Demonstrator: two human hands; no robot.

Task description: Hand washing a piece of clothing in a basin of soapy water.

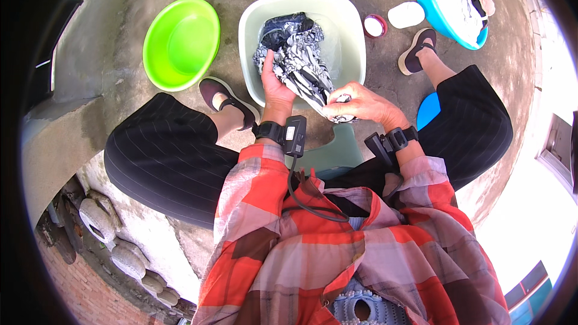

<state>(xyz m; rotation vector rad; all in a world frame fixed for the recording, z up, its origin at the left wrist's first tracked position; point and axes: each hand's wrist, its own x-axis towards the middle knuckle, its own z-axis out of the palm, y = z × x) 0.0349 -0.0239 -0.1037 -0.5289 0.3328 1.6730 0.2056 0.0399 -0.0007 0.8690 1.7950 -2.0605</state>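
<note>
A wet black-and-white patterned garment [305,61] hangs between my hands over a pale, squarish plastic basin [359,54]. My right hand [363,104] pinches its near end, just past the basin's front rim. Palm upward, my left hand [276,85] bears the cloth on its left side, with some fingers hidden under the fabric. Inside the basin, dark blue cloth [282,22] lies against the garment's far end. Water [332,49] shows in the basin's right part.
A lime-green basin [183,45] stands at the left. At the right are a white tub [406,15], a dark-red-rimmed lid [375,26] and a blue basin [429,4] of laundry. A green plastic piece [334,149] sits between my legs; a blue object [428,110] is partly hidden.
</note>
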